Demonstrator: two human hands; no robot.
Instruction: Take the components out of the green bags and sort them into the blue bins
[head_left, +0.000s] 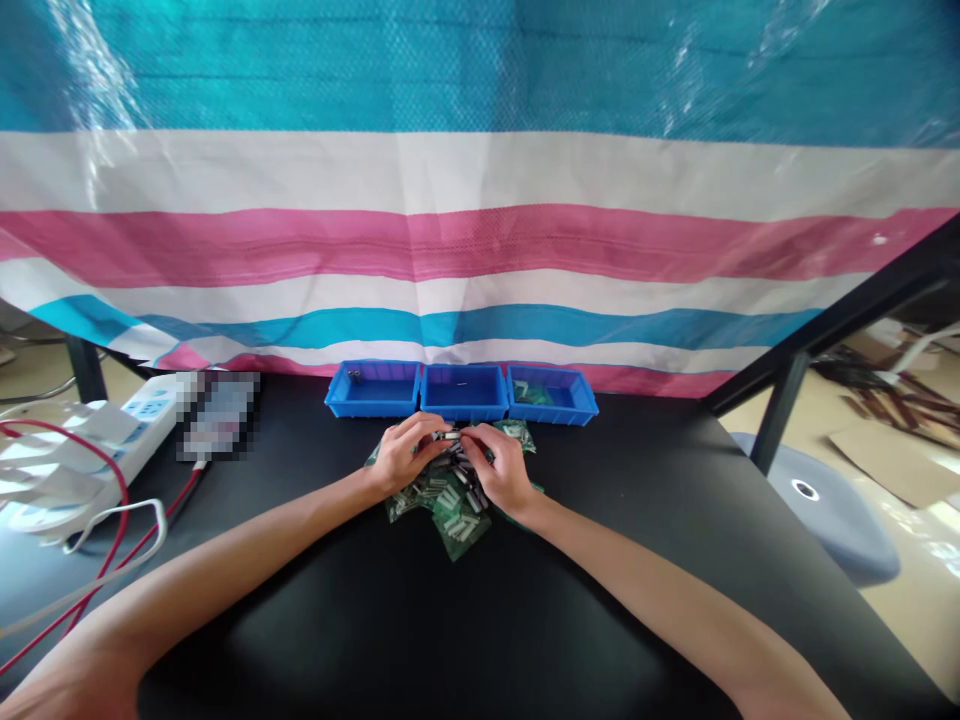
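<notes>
My left hand (406,452) and my right hand (501,465) meet over a heap of small green circuit boards (456,520) on the black table (465,630). Both hands pinch one small dark-and-silver part (451,436) between their fingertips, just above the heap. Several short grey cylinders lie among the boards. Three blue bins stand in a row just behind the hands: the left bin (373,388) with a tiny item, the middle bin (465,391) with one small piece, the right bin (552,393) with green boards.
A white power strip (142,420) with red and white cables (112,520) lies at the left, next to a blurred flat object (219,414). A striped tarp (480,230) hangs behind. A black frame bar (832,320) and a grey round stool (825,505) are at the right.
</notes>
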